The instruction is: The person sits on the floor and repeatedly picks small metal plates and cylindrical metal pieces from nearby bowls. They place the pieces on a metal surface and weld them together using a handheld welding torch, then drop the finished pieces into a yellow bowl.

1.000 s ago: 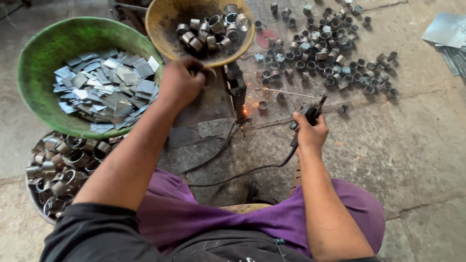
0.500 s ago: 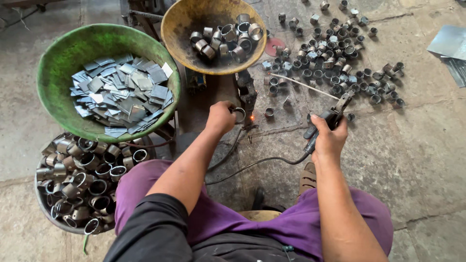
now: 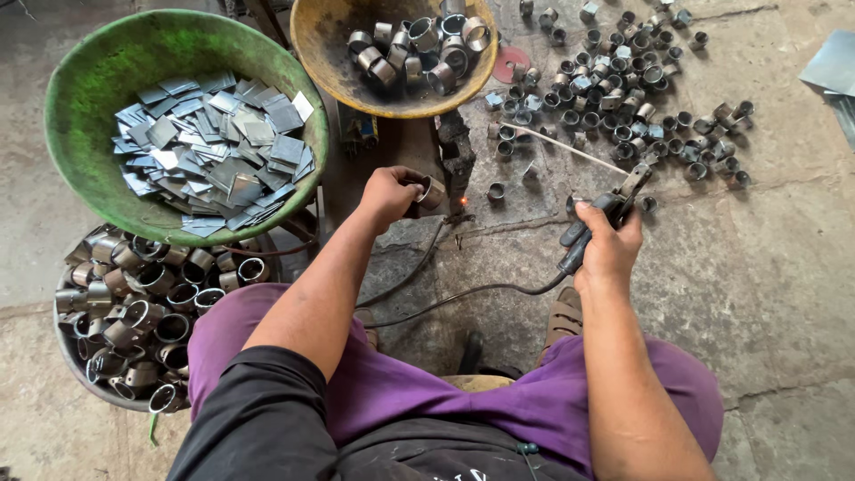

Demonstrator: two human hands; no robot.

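My left hand [image 3: 389, 194] grips a short metal ring [image 3: 431, 191] just left of a dark metal block [image 3: 456, 158], where a small orange glow [image 3: 463, 201] shows. My right hand [image 3: 609, 245] holds a black welding electrode holder [image 3: 598, 223] with a thin rod [image 3: 570, 150] pointing up and left. A black cable [image 3: 463, 292] runs from the holder across the floor toward my knees.
A green bowl [image 3: 93, 80] of flat grey metal squares sits at upper left. A yellow bowl [image 3: 325, 53] of rings is at top centre. A basin of rings [image 3: 134, 303] lies lower left. Several loose rings [image 3: 623, 89] are scattered on the concrete at upper right.
My left hand came back from the yellow bowl with a ring and now holds it beside the dark block. My right hand with the holder stayed in about the same place.
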